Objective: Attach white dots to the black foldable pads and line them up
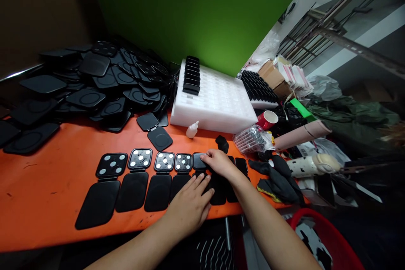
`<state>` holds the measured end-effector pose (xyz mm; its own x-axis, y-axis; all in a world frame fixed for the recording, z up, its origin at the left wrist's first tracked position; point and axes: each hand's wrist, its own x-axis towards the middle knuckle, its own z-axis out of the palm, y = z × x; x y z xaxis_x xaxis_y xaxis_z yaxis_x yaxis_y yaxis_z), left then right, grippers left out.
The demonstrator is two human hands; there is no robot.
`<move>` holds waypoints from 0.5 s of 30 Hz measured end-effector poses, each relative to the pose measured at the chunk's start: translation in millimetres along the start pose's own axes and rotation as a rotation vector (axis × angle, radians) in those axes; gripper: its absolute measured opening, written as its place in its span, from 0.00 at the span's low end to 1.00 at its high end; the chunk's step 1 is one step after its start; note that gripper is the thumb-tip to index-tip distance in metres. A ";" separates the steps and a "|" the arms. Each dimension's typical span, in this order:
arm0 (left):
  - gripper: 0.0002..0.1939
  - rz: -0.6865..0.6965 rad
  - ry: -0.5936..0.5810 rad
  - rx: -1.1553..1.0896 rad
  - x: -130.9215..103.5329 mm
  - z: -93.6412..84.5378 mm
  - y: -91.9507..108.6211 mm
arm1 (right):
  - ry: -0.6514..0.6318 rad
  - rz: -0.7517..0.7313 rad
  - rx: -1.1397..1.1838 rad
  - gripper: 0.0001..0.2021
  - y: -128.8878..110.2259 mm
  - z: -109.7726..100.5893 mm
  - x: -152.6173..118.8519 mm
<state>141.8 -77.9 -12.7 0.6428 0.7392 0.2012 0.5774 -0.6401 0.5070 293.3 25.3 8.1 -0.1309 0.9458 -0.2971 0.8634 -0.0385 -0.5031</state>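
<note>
A row of folding black panels lies along the front of the orange table, each a small square plate hinged to a larger one. The square plates at the left, such as this dotted plate (112,165), carry white round dots; the fifth square plate (198,160) shows a plain dark surface. My right hand (218,162) grips this plate by its right edge, thumb on top, the other fingers partly hidden. My left hand (193,202) rests flat, fingers spread, over the larger plates just below. Part of the row is hidden under my hands and right forearm.
A heap of black panels (95,80) fills the back left. Behind the row stand a small white dropper bottle (191,130) and a white foam tray (215,114) with black pieces. To the right are a red mug (267,120), dark gloves (281,181) and a red bin (344,244).
</note>
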 end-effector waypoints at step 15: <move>0.18 -0.007 -0.068 0.018 -1.1 -3.8 0.9 | 0.076 0.024 -0.375 0.26 -20.4 -7.9 -1.4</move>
<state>139.7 -78.5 -9.4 0.6711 0.7280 0.1406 0.5905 -0.6394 0.4924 279.7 27.4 25.2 -0.0837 0.9680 -0.2368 0.9859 0.0459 -0.1609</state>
